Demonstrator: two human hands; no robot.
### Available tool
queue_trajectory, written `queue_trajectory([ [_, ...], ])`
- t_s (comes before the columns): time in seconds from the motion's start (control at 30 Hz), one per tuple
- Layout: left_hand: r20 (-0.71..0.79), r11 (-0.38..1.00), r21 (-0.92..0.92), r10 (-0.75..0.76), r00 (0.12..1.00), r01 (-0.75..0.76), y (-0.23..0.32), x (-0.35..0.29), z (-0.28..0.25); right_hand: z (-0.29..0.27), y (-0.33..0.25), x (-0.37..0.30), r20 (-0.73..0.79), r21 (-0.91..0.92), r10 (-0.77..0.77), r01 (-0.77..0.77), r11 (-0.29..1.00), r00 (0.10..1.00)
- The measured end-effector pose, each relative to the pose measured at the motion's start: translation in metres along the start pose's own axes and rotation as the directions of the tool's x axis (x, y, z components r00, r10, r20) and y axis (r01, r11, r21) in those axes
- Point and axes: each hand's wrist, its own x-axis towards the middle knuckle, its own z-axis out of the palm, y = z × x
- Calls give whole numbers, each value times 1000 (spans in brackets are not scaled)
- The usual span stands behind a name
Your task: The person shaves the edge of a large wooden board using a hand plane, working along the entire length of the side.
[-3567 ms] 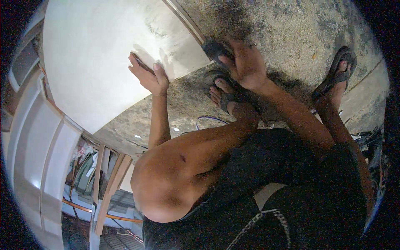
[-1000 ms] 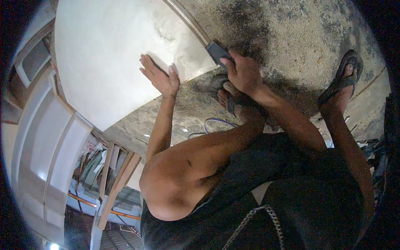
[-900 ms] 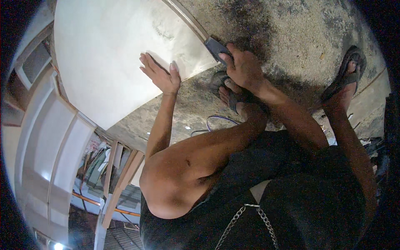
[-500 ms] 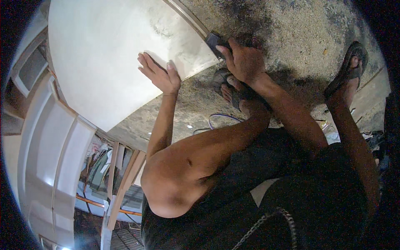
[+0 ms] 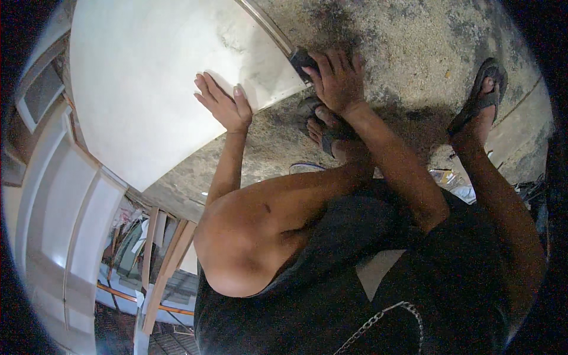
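A large white panel (image 5: 148,89) with grey smudges lies at the upper left, a metal-looking strip (image 5: 269,26) running along its right edge. My left hand (image 5: 225,109) rests flat on the panel near its front edge, fingers stretched out and thumb apart. At the panel's right corner my right hand (image 5: 340,83) holds a small dark block (image 5: 303,62) against the end of the edge strip. Its thumb lies along the block's near side and the fingers reach over it. The hand hides much of the block, so its exact kind cannot be made out.
My sandalled foot (image 5: 325,127) stands close below the right hand, the other sandalled foot (image 5: 482,97) farther right on the rough, stained floor (image 5: 408,47). Wooden strips (image 5: 168,275) and clutter lie lower left, beside a white panelled piece (image 5: 62,195). A thin cable loop (image 5: 306,165) shows behind my leg.
My right hand has shifted slightly left, and its fingers now spread more over the dark block. The left hand stays flat on the panel. The view has moved a little.
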Motion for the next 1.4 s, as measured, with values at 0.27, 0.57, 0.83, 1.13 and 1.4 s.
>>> queue_trajectory([
  [0.27, -34, 999, 13, 30, 999, -29, -1, -5, -3, -3, -4, 3, -19, 126, 5, -3, 992, 1000],
  [0.57, 22, 995, -5, 97, 995, -97, -1, -5, -10, -33, -10, 24, 396, 205, 240, -340, 918, 887],
  [0.83, 60, 952, -63, 304, 951, -300, 50, -9, 8, -27, -16, 27, 346, 314, 343, -452, 835, 873],
  [1.13, 41, 953, -4, 302, 952, -302, 66, 2, 9, -15, -7, 23, 249, 490, 345, -425, 761, 905],
  [1.4, 197, 644, -65, 757, 622, -763, 69, 39, -10, -5, 3, 15, 0, 510, 163, -140, 849, 987],
])
